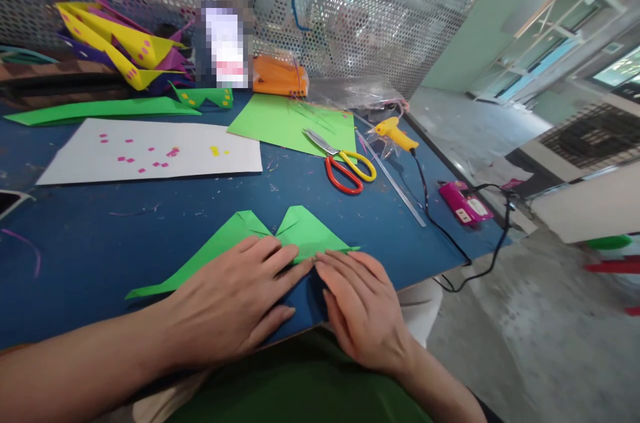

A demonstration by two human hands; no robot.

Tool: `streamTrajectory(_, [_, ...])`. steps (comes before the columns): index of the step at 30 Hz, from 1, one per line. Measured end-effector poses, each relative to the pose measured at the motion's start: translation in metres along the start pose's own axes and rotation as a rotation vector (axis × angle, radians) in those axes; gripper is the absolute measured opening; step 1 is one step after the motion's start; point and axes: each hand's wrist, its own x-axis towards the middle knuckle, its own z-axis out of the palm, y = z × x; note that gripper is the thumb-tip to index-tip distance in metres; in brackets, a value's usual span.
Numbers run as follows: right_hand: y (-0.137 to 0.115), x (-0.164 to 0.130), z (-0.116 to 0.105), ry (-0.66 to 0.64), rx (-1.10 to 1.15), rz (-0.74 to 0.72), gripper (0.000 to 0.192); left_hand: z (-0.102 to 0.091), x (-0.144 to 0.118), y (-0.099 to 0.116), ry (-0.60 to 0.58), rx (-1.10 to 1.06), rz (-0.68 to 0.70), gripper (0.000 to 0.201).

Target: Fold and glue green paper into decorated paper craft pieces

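A folded piece of green paper (310, 226) lies on the blue tabletop near its front edge, with two blunt peaks and a long tapered end at the left. My left hand (245, 289) rests flat across its lower middle, fingers stretched to the right. Against the paper's lower right edge my right hand (360, 303) presses with its fingers extended and side by side. The fingertips of both hands nearly meet. Part of the paper's lower edge is hidden under the hands.
Scissors (345, 166) lie beyond the paper, overlapping a light green sheet (280, 126). A white sheet (195, 143) bears small pink and yellow pieces. At right are a yellow glue gun (397, 134), its black cord and a magenta power strip (465, 203). Folded paper shapes (130, 43) pile at back left.
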Motion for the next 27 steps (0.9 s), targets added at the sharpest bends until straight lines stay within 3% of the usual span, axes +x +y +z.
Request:
streamTrajectory(6, [-0.008,0.002,0.008,-0.061,-0.141,0.013,0.036,0.001,0.0,0.0,0.007,0.014,-0.003,0.038])
streamTrajectory(12, [-0.007,0.004,0.0,-0.101,-0.135,-0.004,0.038,-0.002,-0.001,0.003,-0.006,0.008,-0.036,0.04])
streamTrajectory(18, [0.0,-0.014,-0.006,-0.078,-0.228,0.099,0.041,0.0,-0.002,0.002,0.036,0.014,-0.018,0.04])
streamTrajectory(27, [0.008,-0.019,-0.007,-0.079,-0.159,0.116,0.042,0.0,-0.003,0.005,0.052,0.04,-0.066,0.04])
